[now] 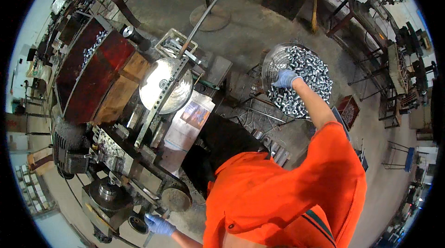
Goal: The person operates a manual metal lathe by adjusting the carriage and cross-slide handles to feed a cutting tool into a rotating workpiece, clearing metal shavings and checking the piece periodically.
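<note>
Overhead, our blue-gloved right hand (285,79) digs into countless small shiny metal sleeves (303,83) heaped in one round perforated metal basin (274,57) on the concrete floor (259,25); its grasp we cannot tell. Our left hand (159,225) closes around the machine's grey metal lever handle (155,229), half hidden.

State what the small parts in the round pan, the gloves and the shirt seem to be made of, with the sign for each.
Small parts: bare metal, probably steel; bright silvery glint.
Round pan: metal too, grey, perforated.
Gloves, right hand and left hand: thin blue rubber, likely nitrile; smooth and tight.
Shirt: woven orange cloth; matte, creased.
</note>
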Demonstrator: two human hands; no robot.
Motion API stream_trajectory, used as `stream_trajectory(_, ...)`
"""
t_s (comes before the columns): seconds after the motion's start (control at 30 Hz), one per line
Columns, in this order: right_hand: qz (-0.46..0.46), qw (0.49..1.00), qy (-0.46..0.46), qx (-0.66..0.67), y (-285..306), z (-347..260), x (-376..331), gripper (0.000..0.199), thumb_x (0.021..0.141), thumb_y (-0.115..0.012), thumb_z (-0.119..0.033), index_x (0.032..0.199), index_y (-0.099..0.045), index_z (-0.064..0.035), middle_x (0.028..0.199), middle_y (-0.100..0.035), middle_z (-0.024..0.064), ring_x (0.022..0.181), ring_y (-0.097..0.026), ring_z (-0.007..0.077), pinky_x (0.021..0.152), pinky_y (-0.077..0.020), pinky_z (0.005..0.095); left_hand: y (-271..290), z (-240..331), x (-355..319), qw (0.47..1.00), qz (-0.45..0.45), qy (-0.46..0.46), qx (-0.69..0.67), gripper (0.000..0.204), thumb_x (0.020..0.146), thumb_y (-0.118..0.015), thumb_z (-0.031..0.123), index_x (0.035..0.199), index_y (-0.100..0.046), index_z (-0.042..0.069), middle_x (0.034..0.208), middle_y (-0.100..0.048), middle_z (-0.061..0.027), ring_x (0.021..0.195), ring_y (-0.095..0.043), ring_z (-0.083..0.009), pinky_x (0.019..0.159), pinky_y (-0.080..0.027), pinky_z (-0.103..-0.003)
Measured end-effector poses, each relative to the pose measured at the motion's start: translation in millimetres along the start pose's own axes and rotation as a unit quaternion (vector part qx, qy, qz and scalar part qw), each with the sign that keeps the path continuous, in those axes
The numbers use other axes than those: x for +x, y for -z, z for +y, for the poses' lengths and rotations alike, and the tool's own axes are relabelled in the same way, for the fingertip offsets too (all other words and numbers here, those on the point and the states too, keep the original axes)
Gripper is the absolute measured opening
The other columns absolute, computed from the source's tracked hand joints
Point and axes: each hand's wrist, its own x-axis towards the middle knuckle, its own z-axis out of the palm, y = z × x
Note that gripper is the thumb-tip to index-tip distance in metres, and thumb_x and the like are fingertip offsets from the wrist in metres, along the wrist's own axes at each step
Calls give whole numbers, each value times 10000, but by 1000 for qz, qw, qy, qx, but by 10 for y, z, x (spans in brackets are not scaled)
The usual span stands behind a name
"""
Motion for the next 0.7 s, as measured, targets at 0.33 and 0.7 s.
stream_trajectory(0.33,-11,1000,-12,-6,87,15,-15,535,720,-573,-495,983,-653,-37,1012,-626,184,951,-599,325,856,-454,392,13,-105,7,1000,7,-11,-7,340,916,-501,296,879,-589,-30,561,-450,-28,515,-368,-122,480,-331,-294)
stream_trajectory(0.7,32,999,-20,-32,-184,64,207,535,709,-612,-501,957,-647,-29,973,-630,200,908,-604,341,823,-466,398,38,-15,2,995,15,-69,76,375,910,-506,326,946,-605,-34,677,-560,-58,560,-426,-133,512,-374,-295)
